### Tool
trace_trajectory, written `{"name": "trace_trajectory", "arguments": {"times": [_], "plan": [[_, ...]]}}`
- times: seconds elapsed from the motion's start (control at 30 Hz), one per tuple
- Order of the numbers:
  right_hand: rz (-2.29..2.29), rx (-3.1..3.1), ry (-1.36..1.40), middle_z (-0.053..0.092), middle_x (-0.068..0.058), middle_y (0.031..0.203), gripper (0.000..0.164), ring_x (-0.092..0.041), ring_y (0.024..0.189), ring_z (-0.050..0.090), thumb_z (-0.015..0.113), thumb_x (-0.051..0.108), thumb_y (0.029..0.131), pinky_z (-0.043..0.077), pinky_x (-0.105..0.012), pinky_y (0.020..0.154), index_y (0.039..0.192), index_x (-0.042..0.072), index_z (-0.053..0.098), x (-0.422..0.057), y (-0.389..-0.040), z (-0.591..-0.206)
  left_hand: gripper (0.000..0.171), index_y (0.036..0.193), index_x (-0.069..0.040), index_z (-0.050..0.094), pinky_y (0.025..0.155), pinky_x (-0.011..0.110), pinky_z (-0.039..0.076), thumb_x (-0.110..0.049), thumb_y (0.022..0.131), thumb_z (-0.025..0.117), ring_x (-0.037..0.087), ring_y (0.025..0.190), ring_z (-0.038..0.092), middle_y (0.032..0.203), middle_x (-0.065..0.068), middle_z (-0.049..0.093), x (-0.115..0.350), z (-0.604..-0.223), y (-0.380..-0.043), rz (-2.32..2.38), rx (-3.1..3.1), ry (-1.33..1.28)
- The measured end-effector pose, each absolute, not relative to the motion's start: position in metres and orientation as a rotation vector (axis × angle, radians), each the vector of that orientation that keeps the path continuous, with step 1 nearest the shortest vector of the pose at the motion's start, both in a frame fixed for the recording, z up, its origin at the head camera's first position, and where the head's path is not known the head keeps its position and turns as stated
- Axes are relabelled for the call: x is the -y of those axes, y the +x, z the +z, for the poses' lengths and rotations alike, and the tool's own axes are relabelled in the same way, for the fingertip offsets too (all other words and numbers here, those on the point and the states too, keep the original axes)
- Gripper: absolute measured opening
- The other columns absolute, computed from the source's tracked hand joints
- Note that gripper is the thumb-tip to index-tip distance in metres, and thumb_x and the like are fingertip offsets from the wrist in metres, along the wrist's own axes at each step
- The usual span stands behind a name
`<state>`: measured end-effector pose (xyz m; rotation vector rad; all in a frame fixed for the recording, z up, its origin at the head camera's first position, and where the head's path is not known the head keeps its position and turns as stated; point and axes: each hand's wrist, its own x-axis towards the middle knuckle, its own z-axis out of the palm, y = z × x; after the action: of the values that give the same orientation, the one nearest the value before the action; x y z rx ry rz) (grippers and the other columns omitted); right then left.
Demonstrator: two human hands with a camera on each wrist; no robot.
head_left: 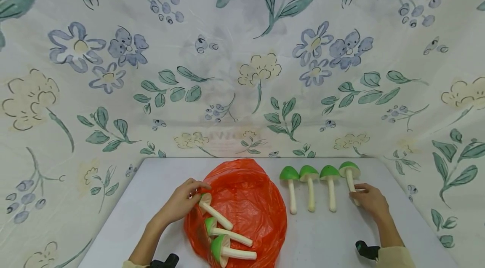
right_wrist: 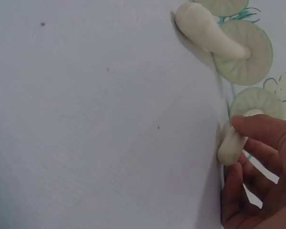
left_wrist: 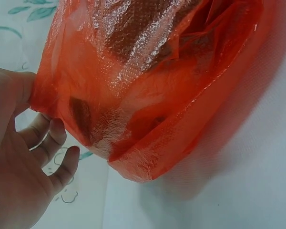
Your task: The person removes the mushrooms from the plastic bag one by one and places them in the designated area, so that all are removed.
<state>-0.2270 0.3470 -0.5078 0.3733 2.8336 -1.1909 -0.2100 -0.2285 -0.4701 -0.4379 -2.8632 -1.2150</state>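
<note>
A red plastic bag (head_left: 261, 205) lies spread with its mouth open on the table. My left hand (head_left: 184, 199) pinches the bag's edge at its left side, and the left wrist view shows thumb and finger on the red film (left_wrist: 133, 105). Inside the bag lie three toy mushrooms with green caps, the nearest one (head_left: 238, 253) with its stem to the right. On the right, several more mushrooms stand in a row, caps away from me. My right hand (head_left: 369, 200) pinches the stem of the rightmost mushroom (head_left: 349, 171); its pale cap underside shows in the right wrist view.
Left of the held mushroom lie others: one mushroom (head_left: 330, 177), a second mushroom (head_left: 309, 179) and a third mushroom (head_left: 290, 181). The white table (head_left: 322, 238) ends at a floral cloth (head_left: 227, 103) behind and at both sides. Black straps sit on both wrists.
</note>
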Motion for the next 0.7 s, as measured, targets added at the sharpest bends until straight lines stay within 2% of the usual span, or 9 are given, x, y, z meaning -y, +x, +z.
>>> {"name": "trace_trajectory", "arguments": {"times": [0.17,0.3,0.47,0.7], "plan": [[-1.267,-2.757,0.386,0.065,-0.026,0.112,0.054,-0.028,0.091,0.062,0.066,0.027,0.092,0.045,-0.031,0.069,0.131,-0.01,0.055,-0.3513,-0.224,-0.5084,0.031,0.117,-0.014,0.072,0.07,0.027,0.045,0.0,0.095,0.056,0.019,0.085,0.048,0.097,0.004,0.056,0.2291,-0.4708,-0.2089,-1.215,2.877,-0.428],[-1.363,-2.672,0.381,0.065,-0.017,0.103,0.056,-0.021,0.085,0.058,0.068,0.024,0.092,0.047,-0.031,0.069,0.132,-0.012,0.052,-0.3543,-0.2228,-0.5089,0.03,0.116,-0.014,0.072,0.071,0.028,0.046,0.0,0.094,0.057,0.02,0.086,0.048,0.097,0.003,0.056,0.2305,-0.4697,-0.2082,-1.214,2.875,-0.402],[-1.365,-2.635,0.38,0.065,-0.013,0.1,0.055,-0.02,0.085,0.057,0.069,0.023,0.091,0.046,-0.031,0.069,0.13,-0.012,0.053,-0.356,-0.2239,-0.5082,0.03,0.116,-0.013,0.072,0.071,0.028,0.045,0.0,0.094,0.058,0.02,0.086,0.048,0.097,0.003,0.056,0.2312,-0.468,-0.208,-1.206,2.87,-0.415],[-1.367,-2.63,0.349,0.066,-0.015,0.105,0.059,-0.022,0.09,0.058,0.07,0.025,0.092,0.047,-0.03,0.071,0.133,-0.013,0.05,-0.3569,-0.2258,-0.507,0.03,0.117,-0.011,0.071,0.07,0.028,0.046,0.001,0.094,0.057,0.02,0.086,0.048,0.098,0.003,0.057,0.2308,-0.4649,-0.2086,-1.192,2.847,-0.457]]}}
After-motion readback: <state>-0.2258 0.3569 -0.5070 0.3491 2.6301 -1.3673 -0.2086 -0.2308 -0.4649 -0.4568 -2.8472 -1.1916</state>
